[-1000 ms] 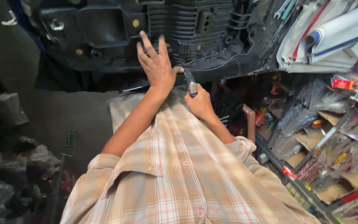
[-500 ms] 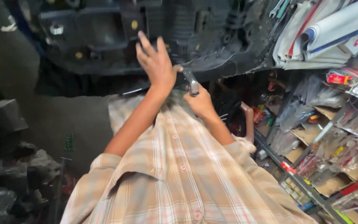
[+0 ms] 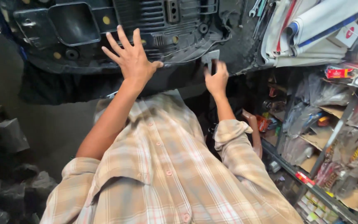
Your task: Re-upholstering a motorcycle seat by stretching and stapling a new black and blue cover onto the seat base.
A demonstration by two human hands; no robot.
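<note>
My left hand [image 3: 132, 59] is spread flat, fingers apart, against a large black plastic vehicle panel [image 3: 83, 33] that fills the upper left of the view. My right hand [image 3: 216, 79] is raised to the panel's lower right edge and grips a small dark tool [image 3: 210, 62] with a grey end, pressed to the panel. Both arms come out of a plaid shirt with rolled sleeves [image 3: 166, 174].
Shelves [image 3: 324, 166] at the right are crammed with packaged parts and bags. Rolled white sheets [image 3: 311, 29] lie on top, with spanners [image 3: 257, 7] hanging beside them. Dark bundles [image 3: 9, 137] sit at the left over a grey floor.
Both hands have spread apart: my right hand with the tool moved right and up to the panel's edge, and my left hand shifted left, now flat on the panel.
</note>
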